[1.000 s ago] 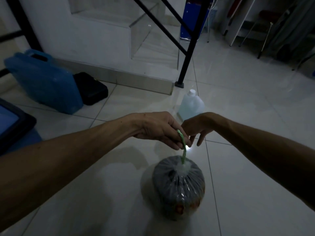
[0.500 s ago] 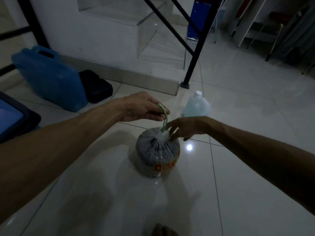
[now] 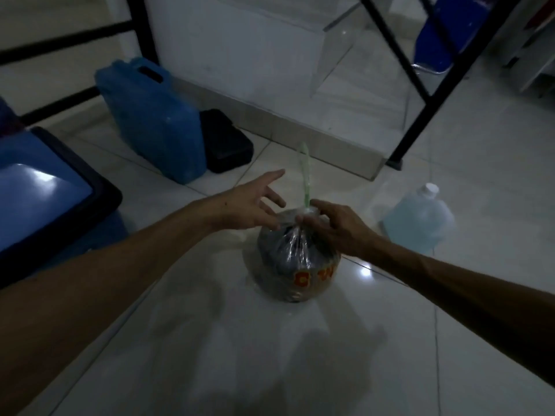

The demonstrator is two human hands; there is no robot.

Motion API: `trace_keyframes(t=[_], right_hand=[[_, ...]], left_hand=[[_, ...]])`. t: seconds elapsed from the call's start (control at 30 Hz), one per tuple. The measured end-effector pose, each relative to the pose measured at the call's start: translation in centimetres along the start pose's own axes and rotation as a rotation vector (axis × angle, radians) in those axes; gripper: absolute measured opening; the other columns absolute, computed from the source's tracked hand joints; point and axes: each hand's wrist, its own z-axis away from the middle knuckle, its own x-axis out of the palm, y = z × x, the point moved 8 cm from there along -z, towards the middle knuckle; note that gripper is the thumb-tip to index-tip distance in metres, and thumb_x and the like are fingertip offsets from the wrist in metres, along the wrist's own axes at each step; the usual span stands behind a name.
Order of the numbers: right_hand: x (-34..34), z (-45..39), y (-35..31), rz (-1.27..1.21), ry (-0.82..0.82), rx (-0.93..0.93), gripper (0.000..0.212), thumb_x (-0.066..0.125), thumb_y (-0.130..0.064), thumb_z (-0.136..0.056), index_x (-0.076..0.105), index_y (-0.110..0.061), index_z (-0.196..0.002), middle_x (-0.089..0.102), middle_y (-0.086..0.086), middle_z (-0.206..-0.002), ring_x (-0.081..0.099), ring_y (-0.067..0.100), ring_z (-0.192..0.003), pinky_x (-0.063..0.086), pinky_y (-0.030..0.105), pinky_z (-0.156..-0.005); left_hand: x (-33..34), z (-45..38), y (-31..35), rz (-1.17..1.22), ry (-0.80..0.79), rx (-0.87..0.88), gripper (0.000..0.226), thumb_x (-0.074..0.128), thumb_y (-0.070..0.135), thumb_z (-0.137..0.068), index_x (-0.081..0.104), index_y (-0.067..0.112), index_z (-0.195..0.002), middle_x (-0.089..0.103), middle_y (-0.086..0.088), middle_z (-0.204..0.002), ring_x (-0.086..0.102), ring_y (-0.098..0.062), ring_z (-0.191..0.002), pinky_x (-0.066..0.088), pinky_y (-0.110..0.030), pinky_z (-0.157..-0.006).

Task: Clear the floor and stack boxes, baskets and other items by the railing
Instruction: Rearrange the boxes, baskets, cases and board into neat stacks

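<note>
- The clear plastic bag (image 3: 295, 259), filled with something dark and printed with orange letters low on its side, sits upright on the tiled floor (image 3: 315, 355) in front of the person, well short of the black railing (image 3: 426, 94) and the white step (image 3: 270, 94) behind it. It probably counts as one of the items to be cleared.
- The right hand (image 3: 336, 226) pinches the gathered neck of the bag at its top. That grip likely serves to keep the mouth closed and the bag from slumping.
- A green strap (image 3: 304, 175) rises from the knot and stands almost straight up with nothing holding it. It looks like the bag's tie or carry loop.
- The left hand (image 3: 255, 202) hovers just beside the strap with fingers spread and gripping nothing. Whether its fingertips brush the plastic cannot be told.
- So the hands are close but apart: one clamped on the bag's neck, one loose.
- A blue jerry can (image 3: 153, 121) and a black case (image 3: 225, 142) stand touching each other against the base of the step. They seem already parked out of the walkway.
- A clear water jug (image 3: 419, 219) stands on open floor to the right of the bag. It appears still to be dealt with.
- A blue bin with a dark rim (image 3: 99, 187) shows at the left edge, partly cut off.
</note>
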Motion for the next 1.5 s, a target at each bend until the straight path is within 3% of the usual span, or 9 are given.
trace_keyframes(t=[0.07, 0.23, 0.5, 0.77, 0.97, 1.13, 1.3, 1.4, 1.5], right_hand=[[0.2, -1.8, -1.2, -0.008, -0.007, -0.039, 0.03, 0.046, -0.048, -0.1, 0.066, -0.027, -0.109, 0.068, -0.003, -0.104, 0.065, 0.007, -0.092, 0.051, 0.018, -0.073], [2.5, -3.4, -2.9, -0.109, -0.019, -0.107, 0.04, 0.045, -0.056, -0.097, 0.07, -0.026, -0.101, 0.071, -0.009, -0.098, 0.066, -0.002, -0.088, 0.05, 0.017, -0.072], [7.9, -3.3, -8.9, -0.212, -0.118, -0.305, 0.037, 0.053, -0.055, -0.095, 0.068, -0.023, -0.084, 0.071, -0.001, -0.084, 0.068, 0.019, -0.082, 0.056, 0.05, -0.077], [15.2, -1.1, -20.1, -0.162, -0.283, -0.552, 0.034, 0.064, -0.049, -0.092, 0.071, -0.017, -0.082, 0.071, 0.002, -0.077, 0.066, 0.017, -0.075, 0.05, 0.035, -0.069], [22.0, 2.9, -29.5, -0.182, -0.381, -0.753, 0.033, 0.065, -0.043, -0.094, 0.064, -0.015, -0.076, 0.062, -0.003, -0.067, 0.059, 0.012, -0.065, 0.043, 0.029, -0.06], [27.8, 5.4, -34.4, -0.233, -0.431, -0.748, 0.032, 0.06, -0.041, -0.098, 0.064, -0.009, -0.095, 0.068, 0.005, -0.088, 0.063, 0.018, -0.081, 0.051, 0.039, -0.071], [32.6, 6.7, -36.8, -0.275, -0.564, -0.646, 0.039, 0.062, -0.038, -0.097, 0.058, -0.009, -0.122, 0.057, -0.005, -0.106, 0.056, 0.01, -0.098, 0.038, 0.017, -0.073], [36.8, 6.3, -34.8, -0.216, -0.689, -0.566, 0.075, 0.07, -0.048, -0.088, 0.038, -0.015, -0.147, 0.054, -0.006, -0.132, 0.052, 0.016, -0.125, 0.042, 0.032, -0.106], [39.1, 6.6, -32.4, -0.335, -0.923, -0.377, 0.108, 0.075, -0.063, -0.073, 0.012, -0.039, -0.158, 0.048, -0.005, -0.144, 0.051, 0.018, -0.13, 0.045, 0.039, -0.11]], left_hand=[[-0.4, 0.4, -2.9, -0.073, 0.015, -0.096, 0.109, 0.087, 0.021, -0.075, 0.018, 0.026, -0.159, 0.055, -0.001, -0.138, 0.061, -0.018, -0.116, 0.053, -0.038, -0.1], [-1.9, 2.7, -5.2, -0.229, 0.266, -0.074, 0.073, 0.083, 0.056, -0.069, 0.059, 0.034, -0.134, 0.057, 0.014, -0.131, 0.053, -0.006, -0.12, 0.045, -0.024, -0.098], [-3.8, 9.9, -5.5, -0.341, 0.494, -0.086, 0.033, 0.086, 0.046, -0.068, 0.075, 0.024, -0.09, 0.073, 0.008, -0.094, 0.066, -0.006, -0.092, 0.054, -0.033, -0.089], [-4.0, 23.3, -7.8, -0.394, 0.696, -0.282, 0.034, 0.083, 0.033, -0.078, 0.072, 0.009, -0.099, 0.07, -0.003, -0.094, 0.063, -0.017, -0.088, 0.043, -0.022, -0.069], [-3.3, 35.4, -10.3, -0.329, 0.911, -0.35, 0.035, 0.064, 0.035, -0.078, 0.066, 0.005, -0.096, 0.067, -0.012, -0.093, 0.064, -0.025, -0.088, 0.05, -0.037, -0.076], [-3.9, 43.5, -10.8, -0.433, 1.118, -0.381, 0.043, 0.057, 0.027, -0.076, 0.067, 0.007, -0.113, 0.071, -0.007, -0.104, 0.065, -0.021, -0.096, 0.05, -0.033, -0.08], [-4.4, 48.8, -15.1, -0.493, 1.23, -0.544, 0.023, 0.059, 0.025, -0.083, 0.068, 0.011, -0.099, 0.073, -0.008, -0.094, 0.069, -0.029, -0.09, 0.052, -0.037, -0.074], [-3.5, 52.4, -17.7, -0.43, 1.312, -0.66, 0.021, 0.064, 0.026, -0.092, 0.063, 0.008, -0.103, 0.07, -0.013, -0.094, 0.067, -0.032, -0.088, 0.052, -0.039, -0.072], [-2.5, 52.9, -18.1, -0.307, 1.26, -0.654, 0.038, 0.064, 0.05, -0.085, 0.051, 0.023, -0.109, 0.066, -0.006, -0.101, 0.064, -0.025, -0.09, 0.049, -0.033, -0.072]])
